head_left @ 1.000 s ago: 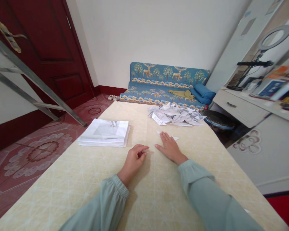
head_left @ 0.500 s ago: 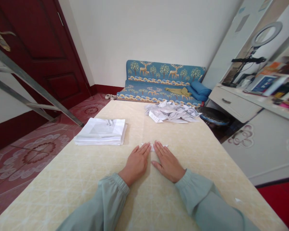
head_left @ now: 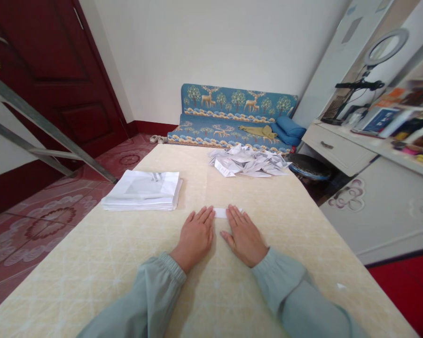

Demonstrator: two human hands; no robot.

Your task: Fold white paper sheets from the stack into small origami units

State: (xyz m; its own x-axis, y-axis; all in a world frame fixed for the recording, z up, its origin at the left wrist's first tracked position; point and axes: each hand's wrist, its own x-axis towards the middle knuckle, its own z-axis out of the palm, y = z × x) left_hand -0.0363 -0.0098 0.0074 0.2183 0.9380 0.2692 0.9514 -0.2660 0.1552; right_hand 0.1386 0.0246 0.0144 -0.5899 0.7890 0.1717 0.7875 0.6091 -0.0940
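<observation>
White paper strip (head_left: 220, 212), long axis left-right, beneath flat left hand (head_left: 196, 236) and right hand (head_left: 244, 237), fingers outstretched

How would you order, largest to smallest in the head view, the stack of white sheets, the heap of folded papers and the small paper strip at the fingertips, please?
1-2. stack of white sheets and heap of folded papers: about alike; the heap lies farther away, so unranked.
3. small paper strip: clearly smallest.

Domestic room: patterned sofa (head_left: 232, 117) beyond the hands (head_left: 220, 234), wooden door (head_left: 52, 75) far left, cluttered shelves (head_left: 402, 126) right.
</observation>
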